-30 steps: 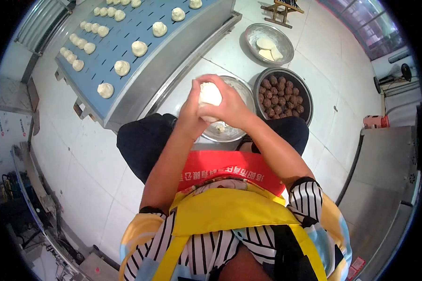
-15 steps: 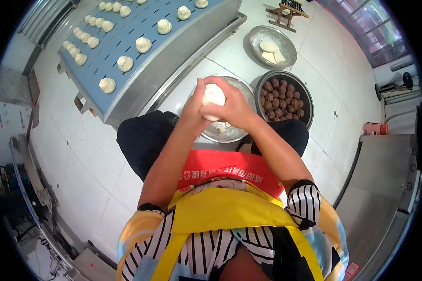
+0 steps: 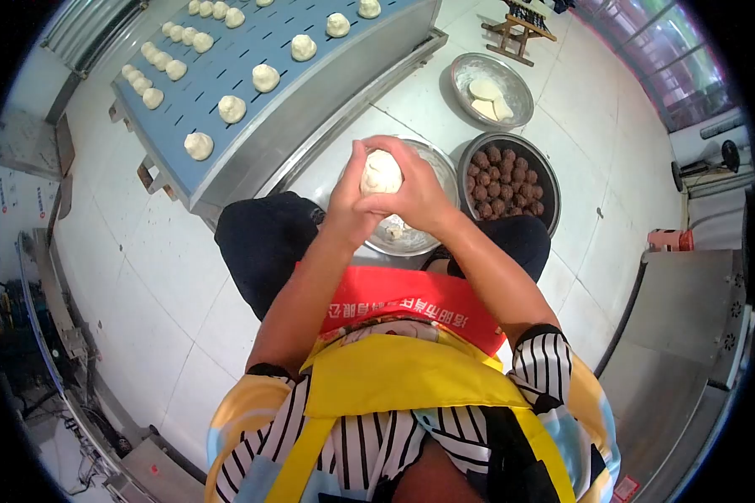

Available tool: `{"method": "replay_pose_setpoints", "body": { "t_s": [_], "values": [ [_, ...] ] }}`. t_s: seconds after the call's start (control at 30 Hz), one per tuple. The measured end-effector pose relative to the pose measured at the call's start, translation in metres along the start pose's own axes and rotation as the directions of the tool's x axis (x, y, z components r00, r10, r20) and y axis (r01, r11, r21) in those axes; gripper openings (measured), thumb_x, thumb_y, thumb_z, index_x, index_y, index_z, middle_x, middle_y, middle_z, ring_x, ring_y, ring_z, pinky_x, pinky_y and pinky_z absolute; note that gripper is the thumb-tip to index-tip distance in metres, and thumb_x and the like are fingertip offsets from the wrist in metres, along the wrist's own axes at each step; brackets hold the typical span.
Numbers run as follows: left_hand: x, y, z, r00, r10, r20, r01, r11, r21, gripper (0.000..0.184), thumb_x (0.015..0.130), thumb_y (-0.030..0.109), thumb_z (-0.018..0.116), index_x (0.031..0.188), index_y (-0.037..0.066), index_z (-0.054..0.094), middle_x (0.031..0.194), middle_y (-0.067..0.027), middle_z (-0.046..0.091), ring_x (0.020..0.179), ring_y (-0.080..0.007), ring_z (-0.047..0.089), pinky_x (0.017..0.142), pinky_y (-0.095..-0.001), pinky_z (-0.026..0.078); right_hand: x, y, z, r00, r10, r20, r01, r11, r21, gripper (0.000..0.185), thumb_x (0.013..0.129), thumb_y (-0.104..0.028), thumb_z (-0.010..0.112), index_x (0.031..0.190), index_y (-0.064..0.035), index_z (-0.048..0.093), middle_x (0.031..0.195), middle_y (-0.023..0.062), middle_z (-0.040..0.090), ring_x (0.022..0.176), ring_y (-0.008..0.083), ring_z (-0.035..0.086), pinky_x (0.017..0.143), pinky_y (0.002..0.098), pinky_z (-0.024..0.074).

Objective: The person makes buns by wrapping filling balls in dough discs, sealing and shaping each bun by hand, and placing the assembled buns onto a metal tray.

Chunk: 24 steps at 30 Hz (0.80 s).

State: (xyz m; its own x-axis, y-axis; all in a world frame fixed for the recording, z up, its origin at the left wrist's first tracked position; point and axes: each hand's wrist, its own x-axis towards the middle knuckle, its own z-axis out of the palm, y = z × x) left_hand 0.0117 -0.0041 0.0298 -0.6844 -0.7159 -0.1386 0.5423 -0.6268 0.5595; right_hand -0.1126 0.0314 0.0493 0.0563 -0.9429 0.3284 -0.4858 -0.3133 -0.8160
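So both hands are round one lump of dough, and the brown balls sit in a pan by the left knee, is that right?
Not quite: the head view shows the pan of brown balls by the right knee, not the left. The left hand and right hand do hold the dough.

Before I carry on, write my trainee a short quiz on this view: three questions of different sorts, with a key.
1. True or false: the bare left hand and bare right hand both cup the off-white, rounded dough ball.

2. What does the round, dark-walled metal bowl hold?
A. Flat pale pieces
B. Round brown balls
C. Loose white flour

3. Fill in: the blue, slotted flat surface bearing rows of pale dough lumps lies on the person's ____ side.

Key: 1. True. 2. B. 3. Left.
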Motion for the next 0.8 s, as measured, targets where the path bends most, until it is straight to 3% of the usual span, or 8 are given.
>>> {"method": "replay_pose_setpoints", "body": {
  "t_s": [0.1, 0.13, 0.23, 0.3, 0.47, 0.57, 0.6, 0.8],
  "values": [
    [-0.001, 0.016, -0.028, 0.863, -0.21, 0.459, 0.247, 0.969, -0.022, 0.059, 0.095, 0.059, 0.033, 0.122, 0.009, 0.05, 0.11, -0.0077, 0.062, 0.099, -0.0199, 0.063, 0.078, -0.0345, 0.054, -0.001, -0.018, -0.006, 0.991, 0.089, 0.099, -0.106, 0.976, 0.189, 0.074, 0.062, -0.03, 0.077, 0.126, -0.0082, 0.048, 0.115, 0.0146, 0.058, 0.107, 0.0324, 0.057, 0.091, 0.0371, 0.0441],
    [-0.003, 0.002, -0.02, 0.992, -0.1, 0.07, 0.1, 0.995, 0.012, 0.057, 0.095, 0.058, 0.035, 0.122, 0.009, 0.05, 0.11, -0.0075, 0.062, 0.1, -0.0201, 0.062, 0.08, -0.0353, 0.053, 0.0, -0.015, -0.003, 0.995, 0.069, 0.079, -0.08, 0.985, 0.152, 0.074, 0.062, -0.03, 0.077, 0.126, -0.0081, 0.048, 0.115, 0.0147, 0.058, 0.107, 0.0322, 0.056, 0.091, 0.0367, 0.044],
    [-0.005, -0.001, -0.007, 0.997, 0.034, -0.069, -0.033, 0.999, 0.021, 0.057, 0.095, 0.057, 0.035, 0.121, 0.009, 0.051, 0.111, -0.0081, 0.061, 0.103, -0.0205, 0.061, 0.084, -0.0362, 0.052, 0.0, -0.009, 0.006, 0.999, 0.042, 0.002, -0.042, 0.997, 0.058, 0.074, 0.062, -0.031, 0.077, 0.126, -0.008, 0.048, 0.114, 0.0147, 0.058, 0.108, 0.0322, 0.056, 0.091, 0.0364, 0.0441],
    [0.002, -0.012, -0.044, 0.99, 0.129, -0.055, -0.113, 0.965, 0.236, 0.056, 0.095, 0.057, 0.035, 0.122, 0.01, 0.051, 0.113, -0.0081, 0.06, 0.105, -0.0207, 0.06, 0.085, -0.0364, 0.051, 0.0, -0.011, 0.008, 1.0, 0.026, 0.013, -0.027, 0.996, 0.087, 0.073, 0.062, -0.033, 0.078, 0.125, -0.0076, 0.049, 0.114, 0.0147, 0.058, 0.107, 0.0327, 0.056, 0.09, 0.037, 0.0441],
    [-0.009, -0.005, -0.007, 0.995, 0.023, -0.095, -0.032, 0.996, -0.088, 0.06, 0.095, 0.059, 0.035, 0.123, 0.009, 0.05, 0.115, -0.0079, 0.061, 0.105, -0.0206, 0.06, 0.087, -0.0354, 0.05, 0.002, -0.003, 0.014, 0.993, 0.114, -0.028, -0.114, 0.993, 0.019, 0.075, 0.061, -0.037, 0.079, 0.123, -0.0069, 0.05, 0.114, 0.015, 0.058, 0.104, 0.0341, 0.055, 0.091, 0.0387, 0.0434],
    [-0.011, -0.005, -0.008, 0.991, 0.08, -0.103, -0.085, 0.995, -0.043, 0.062, 0.094, 0.061, 0.036, 0.121, 0.008, 0.052, 0.113, -0.008, 0.062, 0.104, -0.0211, 0.061, 0.087, -0.036, 0.05, 0.002, -0.006, 0.013, 0.986, 0.168, -0.02, -0.166, 0.984, 0.068, 0.074, 0.059, -0.025, 0.083, 0.123, -0.0067, 0.05, 0.113, 0.0125, 0.058, 0.104, 0.0257, 0.058, 0.09, 0.0336, 0.0443],
    [-0.011, -0.001, -0.017, 0.992, 0.057, -0.109, -0.058, 0.998, -0.003, 0.065, 0.093, 0.064, 0.033, 0.118, 0.007, 0.054, 0.111, -0.0082, 0.063, 0.102, -0.0211, 0.062, 0.087, -0.0362, 0.05, 0.0, -0.005, 0.01, 0.999, -0.039, 0.017, 0.038, 0.999, 0.03, 0.072, 0.059, -0.025, 0.084, 0.121, -0.0051, 0.051, 0.112, 0.0133, 0.058, 0.101, 0.0282, 0.059, 0.089, 0.0349, 0.0455],
    [-0.006, -0.001, -0.014, 0.981, 0.012, -0.192, -0.013, 1.0, -0.007, 0.075, 0.091, 0.068, 0.027, 0.122, 0.005, 0.05, 0.115, -0.0108, 0.061, 0.102, -0.0217, 0.062, 0.086, -0.0347, 0.051, 0.005, -0.005, -0.006, 0.999, -0.027, 0.047, 0.033, 0.988, -0.149, 0.071, 0.055, -0.029, 0.083, 0.115, -0.0064, 0.053, 0.107, 0.0137, 0.058, 0.1, 0.0339, 0.056, 0.085, 0.0403, 0.0451]
  ]
}}
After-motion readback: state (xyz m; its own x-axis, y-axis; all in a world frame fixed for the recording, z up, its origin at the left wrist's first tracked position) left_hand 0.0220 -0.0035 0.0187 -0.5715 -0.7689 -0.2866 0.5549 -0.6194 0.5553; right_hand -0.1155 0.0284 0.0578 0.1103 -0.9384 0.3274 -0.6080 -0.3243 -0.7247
